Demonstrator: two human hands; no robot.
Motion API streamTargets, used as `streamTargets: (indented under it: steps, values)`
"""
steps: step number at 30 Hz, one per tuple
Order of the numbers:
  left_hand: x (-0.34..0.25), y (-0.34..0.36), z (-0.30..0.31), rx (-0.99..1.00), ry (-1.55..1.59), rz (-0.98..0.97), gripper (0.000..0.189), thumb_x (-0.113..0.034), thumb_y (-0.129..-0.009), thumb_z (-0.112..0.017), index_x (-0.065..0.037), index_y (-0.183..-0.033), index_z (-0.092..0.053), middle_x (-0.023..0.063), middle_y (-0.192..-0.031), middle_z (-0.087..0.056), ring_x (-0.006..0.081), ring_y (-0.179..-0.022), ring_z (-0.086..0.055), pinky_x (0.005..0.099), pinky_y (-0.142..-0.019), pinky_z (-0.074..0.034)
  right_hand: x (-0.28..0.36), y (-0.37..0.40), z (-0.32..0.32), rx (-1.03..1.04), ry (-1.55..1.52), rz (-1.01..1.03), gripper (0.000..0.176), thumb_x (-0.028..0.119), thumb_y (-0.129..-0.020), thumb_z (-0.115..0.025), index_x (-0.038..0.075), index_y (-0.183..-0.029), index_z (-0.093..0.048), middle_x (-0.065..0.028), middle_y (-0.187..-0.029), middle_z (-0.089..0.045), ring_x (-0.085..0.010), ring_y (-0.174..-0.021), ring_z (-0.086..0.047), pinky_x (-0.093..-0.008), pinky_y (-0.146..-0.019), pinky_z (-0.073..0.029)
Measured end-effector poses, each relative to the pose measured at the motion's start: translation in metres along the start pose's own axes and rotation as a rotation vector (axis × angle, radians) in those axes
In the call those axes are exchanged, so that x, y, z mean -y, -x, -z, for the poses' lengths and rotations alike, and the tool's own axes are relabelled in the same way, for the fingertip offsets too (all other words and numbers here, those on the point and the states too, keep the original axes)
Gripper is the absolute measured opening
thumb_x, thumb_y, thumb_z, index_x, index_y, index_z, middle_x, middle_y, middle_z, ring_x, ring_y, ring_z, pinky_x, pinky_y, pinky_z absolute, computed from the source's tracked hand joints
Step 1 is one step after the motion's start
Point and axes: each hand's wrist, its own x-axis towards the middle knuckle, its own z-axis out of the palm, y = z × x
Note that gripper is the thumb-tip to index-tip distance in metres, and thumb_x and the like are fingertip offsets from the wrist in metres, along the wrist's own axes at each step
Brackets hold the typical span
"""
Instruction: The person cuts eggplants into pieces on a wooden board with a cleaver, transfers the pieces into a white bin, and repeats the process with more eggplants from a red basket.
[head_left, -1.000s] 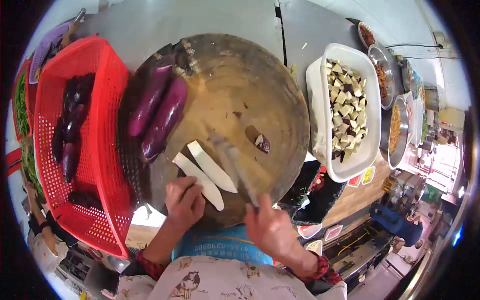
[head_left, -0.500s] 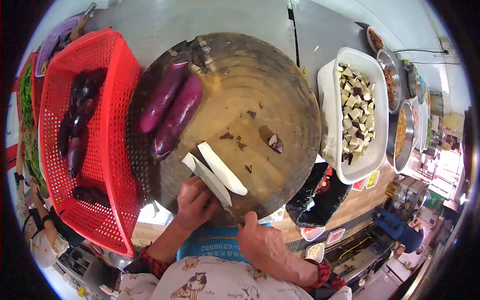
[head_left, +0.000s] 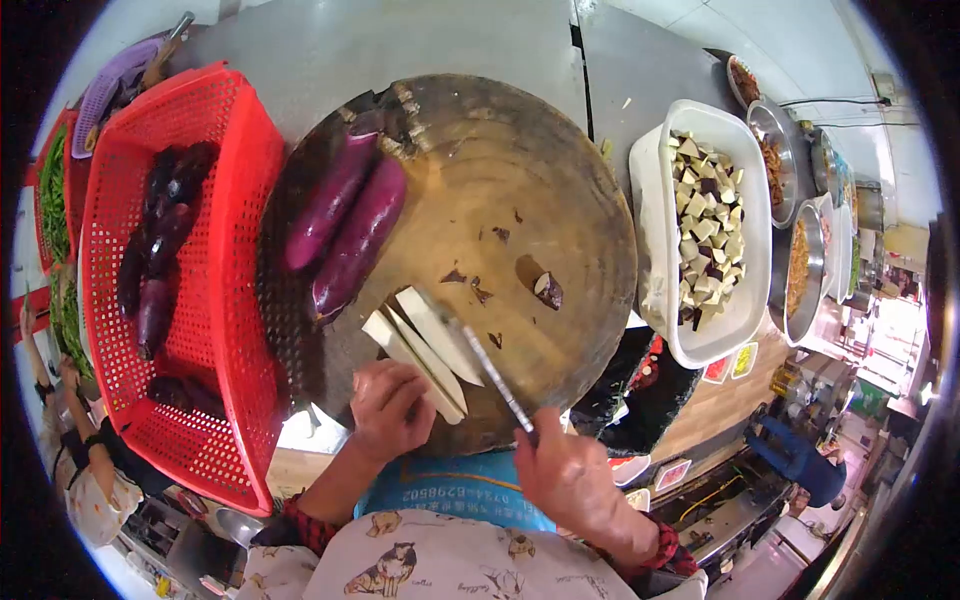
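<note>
Knife [head_left: 487,362] sits clenched in my right hand [head_left: 567,472], its blade just right of the peeled eggplant strips [head_left: 425,345] at the chopping board's [head_left: 540,180] six o'clock. My left hand [head_left: 390,408] curls over their near ends, pinning them. Two whole eggplants [head_left: 345,225] lie at ten o'clock.

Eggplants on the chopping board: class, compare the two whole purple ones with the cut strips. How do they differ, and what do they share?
The whole eggplants keep glossy purple skin; the cut strips show pale flesh. The whole eggplants are rounded; the cut strips are flat-faced and thinner. The whole eggplants lie untouched; the left hand rests against the cut strips. Both lie slanted on the chopping board.
</note>
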Motion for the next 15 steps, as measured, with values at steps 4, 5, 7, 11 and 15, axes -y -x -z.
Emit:
streamTargets:
  steps: [4,5,7,11,15]
  values:
    - [-0.013,-0.049,0.023,0.232,-0.148,-0.106,0.040,-0.004,-0.067,-0.066,-0.009,-0.107,-0.065,0.0064,-0.110,-0.060,0.0272,-0.104,-0.058,0.0473,-0.093,-0.043,-0.024,-0.002,0.000,-0.104,0.023,0.011,0.018,0.005,-0.086,-0.062,-0.002,-0.091,-0.047,-0.0178,-0.053,-0.055,-0.0370,-0.047,-0.059,-0.0455,-0.041,-0.043]
    - [-0.017,-0.063,0.027,0.415,-0.302,-0.142,0.050,-0.005,-0.068,-0.065,-0.011,-0.117,-0.062,0.0055,-0.116,-0.059,0.0261,-0.110,-0.055,0.0482,-0.095,-0.041,-0.027,-0.001,-0.002,-0.141,0.003,0.009,0.018,0.009,-0.087,-0.062,0.001,-0.090,-0.046,-0.0171,-0.051,-0.053,-0.0370,-0.046,-0.058,-0.0460,-0.041,-0.044]
    - [-0.013,-0.064,0.030,0.494,-0.337,-0.139,0.057,-0.008,-0.069,-0.068,-0.012,-0.124,-0.058,0.0047,-0.120,-0.056,0.0249,-0.113,-0.052,0.0484,-0.097,-0.039,-0.031,0.001,-0.005,-0.184,-0.014,0.007,0.018,0.013,-0.088,-0.061,0.003,-0.089,-0.046,-0.0164,-0.049,-0.052,-0.0370,-0.045,-0.058,-0.0465,-0.040,-0.046]
    - [-0.026,-0.054,0.020,0.534,-0.459,0.016,0.066,-0.025,-0.070,-0.075,-0.012,-0.131,-0.053,0.0061,-0.122,-0.052,0.0252,-0.114,-0.049,0.0483,-0.098,-0.035,-0.028,0.007,0.003,-0.190,-0.026,-0.096,0.018,0.010,-0.088,-0.061,0.000,-0.091,-0.046,-0.0190,-0.053,-0.054,-0.0388,-0.047,-0.058,-0.0471,-0.042,-0.044]
    - [-0.044,-0.027,0.002,0.430,-0.372,0.195,0.069,-0.035,-0.071,-0.077,-0.010,-0.130,-0.051,0.0131,-0.120,-0.050,0.0329,-0.108,-0.048,0.0492,-0.093,-0.034,-0.011,0.017,0.006,-0.149,-0.022,-0.184,0.018,0.006,-0.087,-0.061,-0.002,-0.093,-0.045,-0.0205,-0.055,-0.055,-0.0402,-0.048,-0.058,-0.0475,-0.043,-0.043]
